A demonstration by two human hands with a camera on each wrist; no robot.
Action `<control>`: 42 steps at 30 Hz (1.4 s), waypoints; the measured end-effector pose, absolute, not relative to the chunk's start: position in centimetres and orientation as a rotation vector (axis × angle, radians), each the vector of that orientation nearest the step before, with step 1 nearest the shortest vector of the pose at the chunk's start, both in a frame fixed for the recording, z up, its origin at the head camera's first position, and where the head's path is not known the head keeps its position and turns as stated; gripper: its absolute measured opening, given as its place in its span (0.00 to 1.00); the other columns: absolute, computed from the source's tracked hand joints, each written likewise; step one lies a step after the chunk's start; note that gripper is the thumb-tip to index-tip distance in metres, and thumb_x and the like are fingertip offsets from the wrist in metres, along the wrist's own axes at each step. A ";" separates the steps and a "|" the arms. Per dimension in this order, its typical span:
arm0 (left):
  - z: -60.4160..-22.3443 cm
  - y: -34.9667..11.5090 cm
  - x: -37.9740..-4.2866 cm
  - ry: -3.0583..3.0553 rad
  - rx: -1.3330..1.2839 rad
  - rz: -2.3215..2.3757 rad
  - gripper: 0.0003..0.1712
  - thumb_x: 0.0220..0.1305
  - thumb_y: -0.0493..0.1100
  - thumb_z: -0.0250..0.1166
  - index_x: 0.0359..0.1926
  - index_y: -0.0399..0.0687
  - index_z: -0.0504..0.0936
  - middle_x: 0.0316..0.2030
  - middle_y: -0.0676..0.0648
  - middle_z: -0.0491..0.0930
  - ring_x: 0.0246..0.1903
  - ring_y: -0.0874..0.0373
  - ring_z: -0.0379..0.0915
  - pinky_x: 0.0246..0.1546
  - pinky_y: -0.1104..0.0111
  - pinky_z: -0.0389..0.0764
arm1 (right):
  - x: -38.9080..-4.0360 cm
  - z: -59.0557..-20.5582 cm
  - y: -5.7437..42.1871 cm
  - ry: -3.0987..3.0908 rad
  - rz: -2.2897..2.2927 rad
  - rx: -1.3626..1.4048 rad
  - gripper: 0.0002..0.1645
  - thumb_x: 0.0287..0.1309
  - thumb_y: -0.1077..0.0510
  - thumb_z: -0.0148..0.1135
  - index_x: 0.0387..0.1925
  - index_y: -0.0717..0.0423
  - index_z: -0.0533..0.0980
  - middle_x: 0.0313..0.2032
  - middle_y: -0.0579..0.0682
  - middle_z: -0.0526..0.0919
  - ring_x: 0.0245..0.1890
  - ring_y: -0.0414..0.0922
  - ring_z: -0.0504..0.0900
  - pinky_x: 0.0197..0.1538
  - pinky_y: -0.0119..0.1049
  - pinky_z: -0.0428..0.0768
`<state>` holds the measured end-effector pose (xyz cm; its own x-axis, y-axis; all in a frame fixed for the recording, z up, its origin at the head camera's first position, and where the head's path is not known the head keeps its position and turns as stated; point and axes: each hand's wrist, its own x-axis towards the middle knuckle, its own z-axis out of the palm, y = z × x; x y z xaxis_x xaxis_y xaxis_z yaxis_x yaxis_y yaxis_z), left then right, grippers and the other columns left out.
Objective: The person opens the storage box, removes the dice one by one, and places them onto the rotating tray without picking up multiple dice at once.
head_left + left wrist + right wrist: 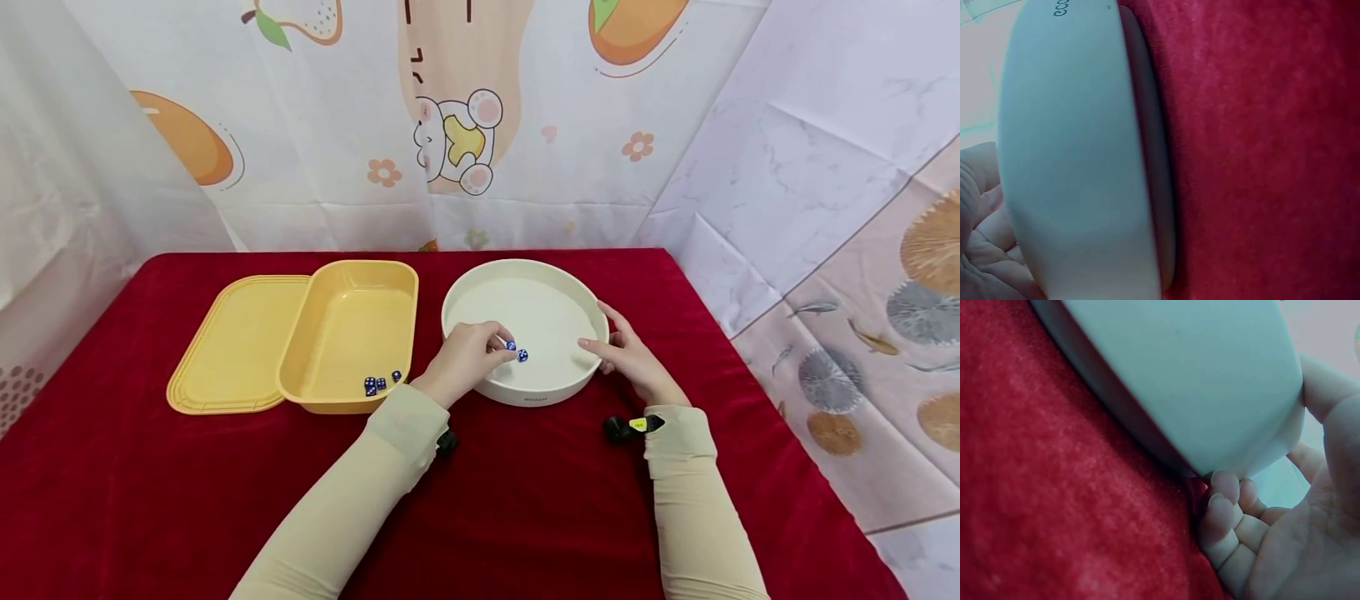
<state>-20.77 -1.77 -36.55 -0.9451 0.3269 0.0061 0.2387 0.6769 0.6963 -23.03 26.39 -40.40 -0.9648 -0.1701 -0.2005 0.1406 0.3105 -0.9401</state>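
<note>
A round cream tray [525, 395] with a low wall stands on the red cloth. My left hand [468, 357] reaches over its near left rim and pinches a blue die [511, 345] between thumb and fingers. Close by the thumb tip is a second blue die [522, 355], inside the tray. At the right side my right hand [628, 357] holds the tray wall, thumb over the rim and fingers outside. The right wrist view shows those fingers [1225, 515] curled at the wall's lower edge. In the left wrist view the tray wall [1079, 150] hides the left fingertips.
Left of the tray sits a yellow rectangular box [348, 333] with several dark blue dice [381, 383] in its near right corner. A flat yellow lid [236, 346] lies beside the box, on its left. A printed curtain [337, 125] hangs behind the table.
</note>
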 end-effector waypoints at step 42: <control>-36.9 -0.6 -21.0 2.895 0.453 0.684 0.13 0.64 0.41 0.67 0.48 0.42 0.86 0.41 0.45 0.87 0.42 0.56 0.79 0.50 0.65 0.80 | -22.9 -40.4 26.4 2.315 -1.713 -0.029 0.52 0.63 0.51 0.64 0.79 0.40 0.44 0.37 0.52 0.67 0.24 0.38 0.71 0.33 0.28 0.74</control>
